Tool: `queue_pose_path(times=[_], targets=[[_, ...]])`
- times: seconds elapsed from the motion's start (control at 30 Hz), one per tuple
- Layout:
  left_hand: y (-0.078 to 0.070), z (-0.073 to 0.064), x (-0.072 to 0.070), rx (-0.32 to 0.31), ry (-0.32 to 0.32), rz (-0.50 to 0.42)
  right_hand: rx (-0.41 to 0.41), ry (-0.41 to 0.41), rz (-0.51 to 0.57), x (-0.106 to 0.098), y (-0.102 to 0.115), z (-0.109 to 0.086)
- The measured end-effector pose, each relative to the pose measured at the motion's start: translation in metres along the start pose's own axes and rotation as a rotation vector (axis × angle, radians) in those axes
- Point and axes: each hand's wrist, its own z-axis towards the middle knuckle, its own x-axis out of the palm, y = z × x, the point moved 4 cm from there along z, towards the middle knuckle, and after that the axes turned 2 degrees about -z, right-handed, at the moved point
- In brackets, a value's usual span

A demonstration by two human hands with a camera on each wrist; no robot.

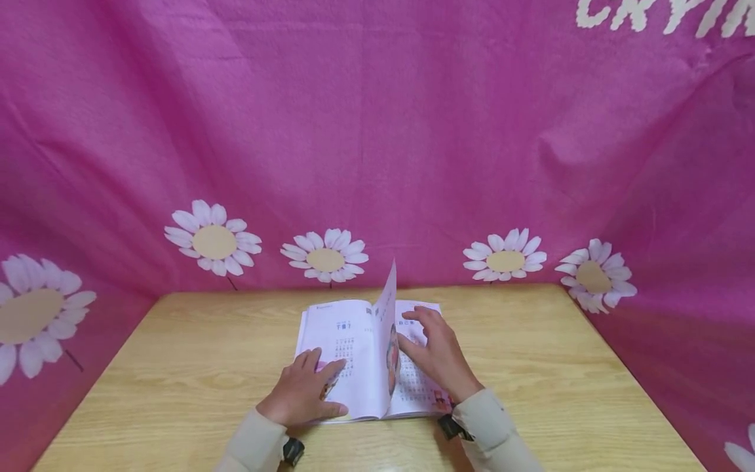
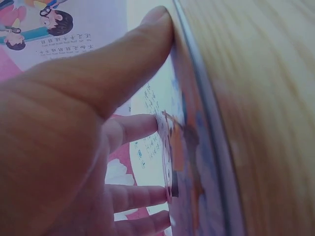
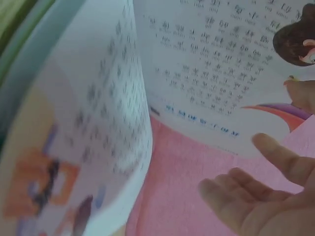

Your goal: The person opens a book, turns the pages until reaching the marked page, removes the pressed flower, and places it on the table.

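Partly, a raised page hides the book; the left hand and right hand look relaxed, unclenched.

In the head view, the fine print in the book is too small to read; the raised page hides part of the right-hand one, and the left fingers partly cover a picture. The frame crops the white lettering and both sleeves. The right wrist view blurs the curved page's characters and cuts off a cartoon head.
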Motion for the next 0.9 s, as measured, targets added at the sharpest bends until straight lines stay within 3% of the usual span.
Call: queue_pose_path(times=[0.17, 0.3, 0.5, 0.6, 0.8, 0.9], targets=[[0.001, 0.001, -0.001, 0.018, -0.039, -0.012, -0.002, 0.056, -0.050, 0.010, 0.002, -0.004], [-0.001, 0.000, -0.005, 0.036, -0.063, -0.007, 0.022, 0.146, -0.069, 0.020, 0.003, -0.007], [-0.001, 0.000, -0.006, 0.036, -0.056, -0.014, 0.029, 0.275, -0.086, 0.032, 0.002, -0.012], [0.002, -0.001, -0.009, 0.054, -0.058, -0.062, 0.015, 0.345, -0.071, 0.036, 0.003, -0.015], [0.013, -0.003, -0.018, 0.110, 0.012, -0.315, -0.014, 0.427, -0.053, 0.044, 0.004, -0.023], [0.018, 0.000, -0.025, 0.096, 0.048, -0.539, -0.014, 0.452, -0.041, 0.047, 0.005, -0.026]])
